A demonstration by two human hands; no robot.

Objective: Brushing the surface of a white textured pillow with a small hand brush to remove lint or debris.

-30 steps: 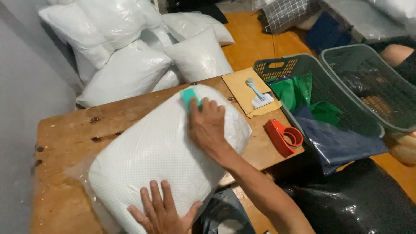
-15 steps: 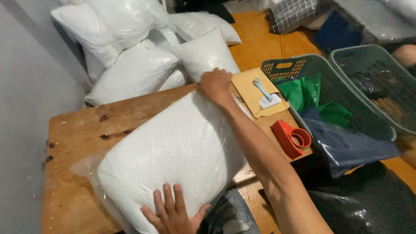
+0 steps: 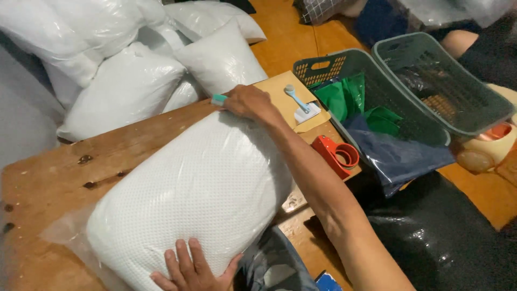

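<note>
A big white pillow in clear plastic wrap (image 3: pixel 188 188) lies across a wooden table (image 3: pixel 64 172). My left hand (image 3: pixel 191 269) presses flat on the pillow's near edge, fingers spread. My right hand (image 3: pixel 245 101) reaches over the pillow's far end and is closed on a small teal tool (image 3: pixel 218 99), whose tip sticks out to the left of the fingers. Loose plastic of the wrap (image 3: pixel 59 234) trails off the pillow's left end.
Several wrapped white pillows (image 3: pixel 124 81) are piled behind the table. A brown envelope with a pale blue scraper (image 3: pixel 297 99) and a red tape dispenser (image 3: pixel 339 155) lie at the table's right end. Two grey-green laundry baskets (image 3: pixel 409 70) hold green and dark blue cloth (image 3: pixel 350 97).
My right hand has slid from the middle of the pillow's top to its far end, still holding the teal tool. The left hand stays pressed on the near edge.
</note>
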